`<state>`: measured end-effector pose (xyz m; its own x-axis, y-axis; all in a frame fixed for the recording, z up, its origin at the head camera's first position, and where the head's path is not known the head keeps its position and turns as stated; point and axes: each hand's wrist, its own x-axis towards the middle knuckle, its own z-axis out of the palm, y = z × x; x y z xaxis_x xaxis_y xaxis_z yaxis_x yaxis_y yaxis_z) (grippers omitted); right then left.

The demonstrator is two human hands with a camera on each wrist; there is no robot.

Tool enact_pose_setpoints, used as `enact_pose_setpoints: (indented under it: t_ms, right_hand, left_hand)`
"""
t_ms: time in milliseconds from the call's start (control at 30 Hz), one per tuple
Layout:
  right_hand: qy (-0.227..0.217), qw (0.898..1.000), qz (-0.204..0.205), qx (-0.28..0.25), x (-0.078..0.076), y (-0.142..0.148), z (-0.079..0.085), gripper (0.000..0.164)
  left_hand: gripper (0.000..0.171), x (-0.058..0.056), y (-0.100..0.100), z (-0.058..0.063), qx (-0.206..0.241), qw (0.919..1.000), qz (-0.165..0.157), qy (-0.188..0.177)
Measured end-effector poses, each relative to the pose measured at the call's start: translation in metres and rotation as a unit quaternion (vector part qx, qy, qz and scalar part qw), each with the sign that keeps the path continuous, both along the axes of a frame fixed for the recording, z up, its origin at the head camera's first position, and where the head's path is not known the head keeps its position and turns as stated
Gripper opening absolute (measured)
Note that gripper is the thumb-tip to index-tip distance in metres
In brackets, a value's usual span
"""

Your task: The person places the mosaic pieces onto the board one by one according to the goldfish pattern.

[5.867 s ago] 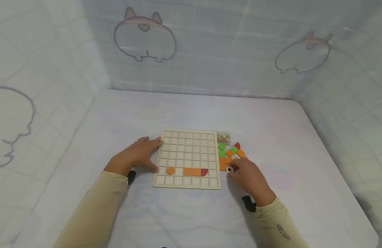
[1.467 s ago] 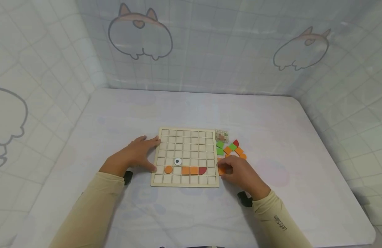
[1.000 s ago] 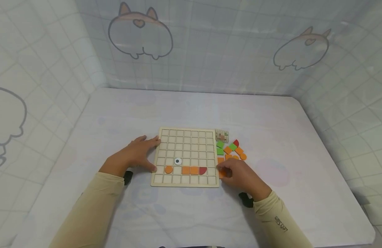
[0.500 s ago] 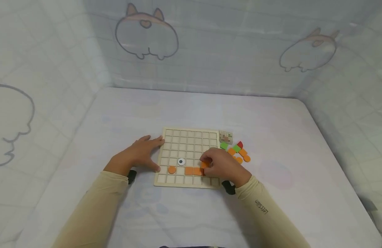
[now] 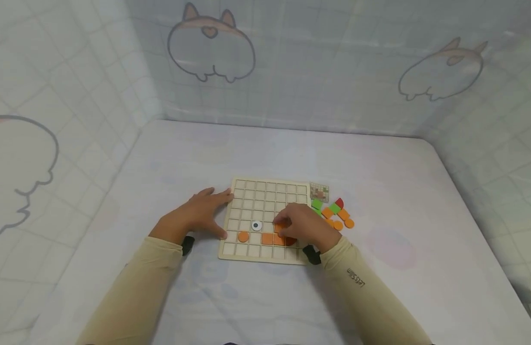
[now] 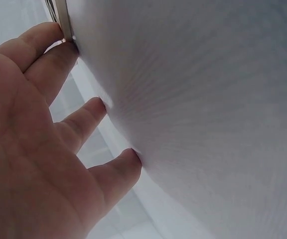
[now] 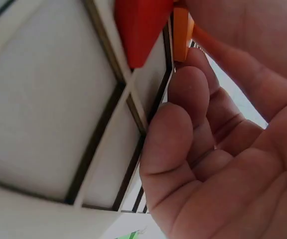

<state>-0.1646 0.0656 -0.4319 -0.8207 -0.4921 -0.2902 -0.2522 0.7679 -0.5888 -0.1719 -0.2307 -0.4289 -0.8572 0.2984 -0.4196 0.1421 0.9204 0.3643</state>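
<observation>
A pale wooden grid board (image 5: 241,249) lies on the table. My left hand (image 5: 200,213) spreads along its left edge, fingertips and thumb touching the rim; in the left wrist view, other fingertips rest on the white surface. My right hand (image 5: 303,224) is over the board's right side, pinching an orange square tile (image 5: 278,228) just above the row of orange tiles (image 5: 267,238). At that row's right end sits a partly hidden red quarter-round tile (image 5: 291,242). An orange round tile (image 5: 243,236) and a white eye tile (image 5: 256,225) lie further left on the board.
Loose orange, green and red tiles (image 5: 343,214) lie right of the board, some hidden by my right hand. A small pattern card (image 5: 320,192) touches the board's upper right corner. White patterned sheeting (image 5: 308,67) rises behind the table.
The eye tile has come onto the board. My right hand has picked an orange square from the pile and moved left over the board with it. My left hand stays at the edge.
</observation>
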Motion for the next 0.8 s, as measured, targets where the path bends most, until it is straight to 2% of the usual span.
enact_pose_setpoints:
  t_ms: [233,367,600,800]
  right_hand:
    - [-0.017,0.999,-0.008,-0.028,-0.001,0.002,0.0,0.03]
    - [-0.016,0.998,-0.028,-0.053,0.006,0.01,0.003,0.035]
    - [-0.023,0.987,-0.115,-0.11,0.025,0.047,0.007,0.041]
    - [-0.021,0.98,-0.179,-0.088,0.034,0.08,-0.001,0.048]
  left_hand:
    - [0.115,0.001,0.001,0.003,0.0,1.0,0.007,-0.005]
    - [0.115,0.001,0.003,0.005,0.002,0.9999,0.008,-0.008]
    - [0.116,0.0,0.001,-0.001,-0.012,0.9999,0.0,0.002]
    - [0.116,-0.001,0.001,-0.001,-0.009,0.9999,0.0,-0.004]
